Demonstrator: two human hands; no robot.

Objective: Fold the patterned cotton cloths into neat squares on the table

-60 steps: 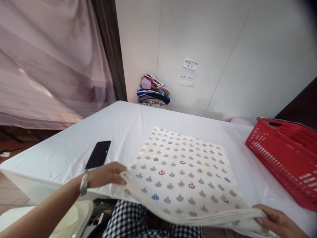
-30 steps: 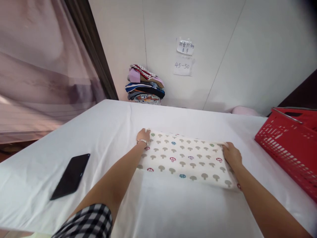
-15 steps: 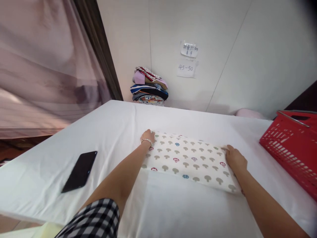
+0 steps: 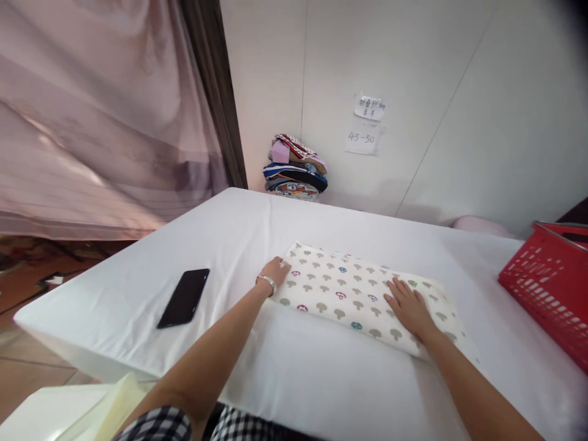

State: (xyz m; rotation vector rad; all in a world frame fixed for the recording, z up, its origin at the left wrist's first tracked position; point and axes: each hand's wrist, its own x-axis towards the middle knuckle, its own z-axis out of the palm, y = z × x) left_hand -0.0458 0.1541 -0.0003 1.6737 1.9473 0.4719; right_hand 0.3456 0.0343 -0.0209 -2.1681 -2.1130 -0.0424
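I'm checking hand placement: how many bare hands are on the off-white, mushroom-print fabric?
2. The left hand is at the left edge of the off-white, mushroom-print fabric; the right hand lies palm down, right of its middle. No other hands show.

We're spotting a slim, pale bracelet (image 4: 267, 284) circling the left hand's (image 4: 277, 267) wrist, and here we're catching a sleeve (image 4: 158, 424), bold black-and-white check, while down at the lap (image 4: 243, 424) we're seeing smaller black-and-white checks.
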